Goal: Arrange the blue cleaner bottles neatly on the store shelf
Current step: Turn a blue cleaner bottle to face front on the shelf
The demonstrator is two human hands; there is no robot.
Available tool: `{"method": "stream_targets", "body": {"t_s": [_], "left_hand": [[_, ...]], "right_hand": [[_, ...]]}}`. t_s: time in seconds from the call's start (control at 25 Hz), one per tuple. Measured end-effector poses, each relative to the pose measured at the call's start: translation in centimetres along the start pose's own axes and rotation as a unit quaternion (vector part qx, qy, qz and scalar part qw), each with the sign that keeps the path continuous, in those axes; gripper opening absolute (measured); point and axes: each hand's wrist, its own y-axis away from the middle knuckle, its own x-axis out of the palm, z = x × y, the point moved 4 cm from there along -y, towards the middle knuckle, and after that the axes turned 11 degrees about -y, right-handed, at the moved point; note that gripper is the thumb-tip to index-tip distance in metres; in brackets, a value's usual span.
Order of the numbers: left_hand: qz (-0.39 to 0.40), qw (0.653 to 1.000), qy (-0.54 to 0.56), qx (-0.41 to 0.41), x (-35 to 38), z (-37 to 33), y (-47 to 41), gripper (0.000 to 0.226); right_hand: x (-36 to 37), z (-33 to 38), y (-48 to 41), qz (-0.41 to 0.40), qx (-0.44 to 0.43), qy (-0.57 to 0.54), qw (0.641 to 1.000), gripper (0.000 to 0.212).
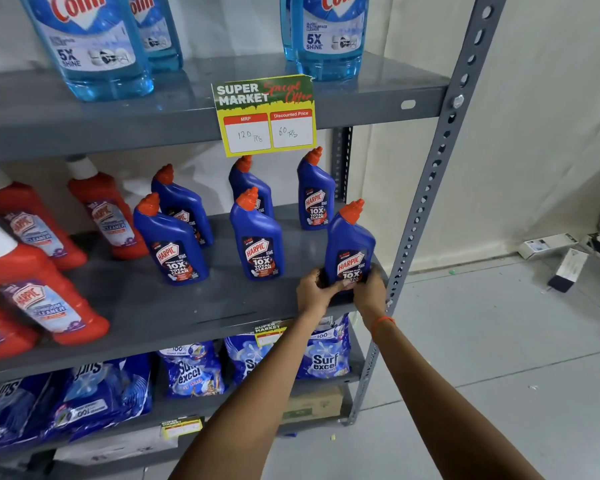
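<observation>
Several blue cleaner bottles with orange caps stand on the grey middle shelf (174,306). The one at the front right (350,242) stands upright near the shelf's right end, gripped at its base from both sides by my left hand (315,291) and my right hand (369,289). Two more stand in the front row, one in the middle (257,237) and one to the left (170,242). Behind them are three bottles, at back left (184,202), back middle (248,181) and back right (315,192).
Red cleaner bottles (45,289) fill the left of the same shelf. Light-blue glass cleaner bottles (94,46) stand on the shelf above, with a yellow price tag (265,116) on its edge. Detergent bags (191,370) lie below. The upright post (426,209) stands close on the right.
</observation>
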Motion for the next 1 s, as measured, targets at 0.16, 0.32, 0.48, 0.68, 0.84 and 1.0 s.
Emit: {"method": "stream_targets", "body": {"t_s": [0.16,0.32,0.48,0.68,0.84,1.0], "left_hand": [[-0.106,0.988,0.111,0.009,-3.1,1.4,1.8,0.059],[-0.223,0.964,0.138,0.053,-8.6,3.0,2.2,0.03],[-0.265,0.963,0.049,0.01,-14.0,5.7,-1.6,0.041],[-0.005,1.0,-0.02,-0.023,-14.4,6.1,-5.2,0.057],[0.006,1.0,-0.007,0.0,-14.6,5.9,-4.6,0.045],[-0.014,1.0,-0.01,0.014,-13.8,7.3,-2.0,0.047]], "right_hand": [[2.4,-0.4,3.2,-0.161,0.007,-0.116,0.98,0.046],[9.9,-2.1,5.4,-0.112,0.147,-0.298,0.936,0.032],[14.6,1.3,5.0,-0.017,0.078,-0.188,0.979,0.038],[15.9,2.3,2.6,0.14,0.023,-0.153,0.978,0.042],[14.9,1.1,1.8,0.187,0.018,-0.115,0.975,0.039],[13.1,0.1,3.9,0.189,-0.012,-0.149,0.97,0.023]]}}
